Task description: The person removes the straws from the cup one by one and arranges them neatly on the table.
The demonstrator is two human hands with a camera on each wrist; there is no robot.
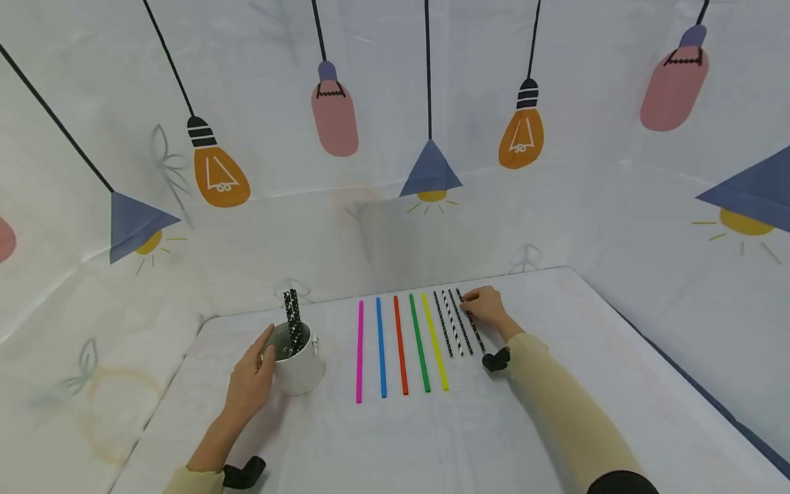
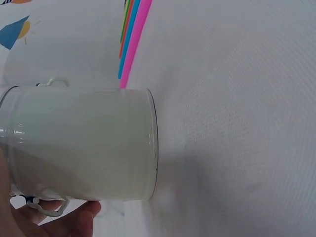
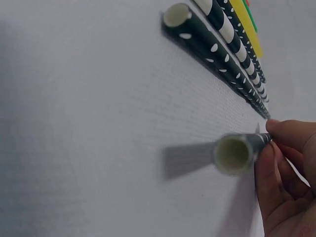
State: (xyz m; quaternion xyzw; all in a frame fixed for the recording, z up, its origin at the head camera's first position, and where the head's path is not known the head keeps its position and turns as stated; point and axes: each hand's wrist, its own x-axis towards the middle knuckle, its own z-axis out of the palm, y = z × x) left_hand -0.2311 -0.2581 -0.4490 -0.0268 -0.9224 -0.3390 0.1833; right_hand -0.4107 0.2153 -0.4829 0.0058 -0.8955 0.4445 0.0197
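My left hand (image 1: 249, 381) holds a white metal pail (image 1: 300, 374) by its left side, thumb toward me and fingers round the far side. In the left wrist view, fingertips show behind the pail's small side handle (image 2: 52, 211). Black-and-white patterned paper straws (image 1: 294, 322) stand leaning inside the pail. My right hand (image 1: 487, 307) pinches a black patterned paper straw (image 1: 475, 331) near its far end. In the right wrist view, that straw's open near end (image 3: 233, 154) is raised off the table, above its shadow.
Left of the held straw lie a black dotted straw (image 1: 461, 322), a black-and-white striped straw (image 1: 452, 322) and another dotted one (image 1: 442, 324). Yellow (image 1: 435, 343), green (image 1: 420, 343), red (image 1: 401, 346), blue (image 1: 381, 350) and magenta (image 1: 360, 350) sticks continue the row on the white tabletop (image 1: 395, 446).
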